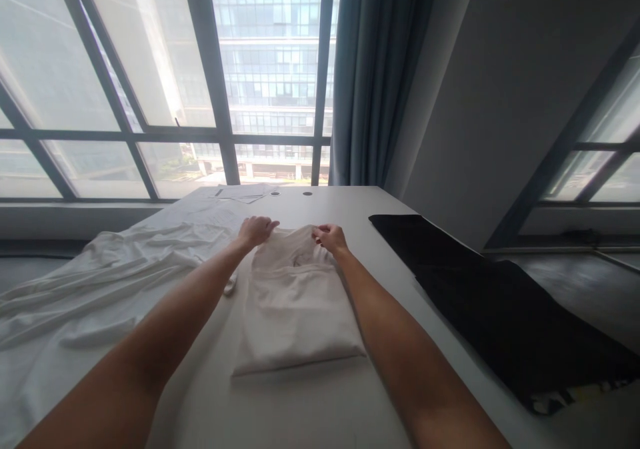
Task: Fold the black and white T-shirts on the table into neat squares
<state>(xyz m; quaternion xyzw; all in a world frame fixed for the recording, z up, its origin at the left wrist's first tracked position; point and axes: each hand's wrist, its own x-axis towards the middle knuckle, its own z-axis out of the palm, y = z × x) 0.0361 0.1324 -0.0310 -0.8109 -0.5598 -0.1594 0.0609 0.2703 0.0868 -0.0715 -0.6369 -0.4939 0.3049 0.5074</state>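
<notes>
A folded pale pink garment (pixel 295 302) lies in the middle of the white table (pixel 320 409), its long side running away from me. My left hand (pixel 256 230) is closed on the garment's far left corner. My right hand (pixel 330 237) pinches the far right corner. Both forearms stretch out over the table on either side of the garment.
A crumpled white cloth (pixel 95 289) covers the table's left side. A black cloth (pixel 500 309) lies along the right edge. Papers (pixel 247 193) rest at the far end, near two round holes in the tabletop. Large windows and a blue curtain (pixel 380 76) stand behind.
</notes>
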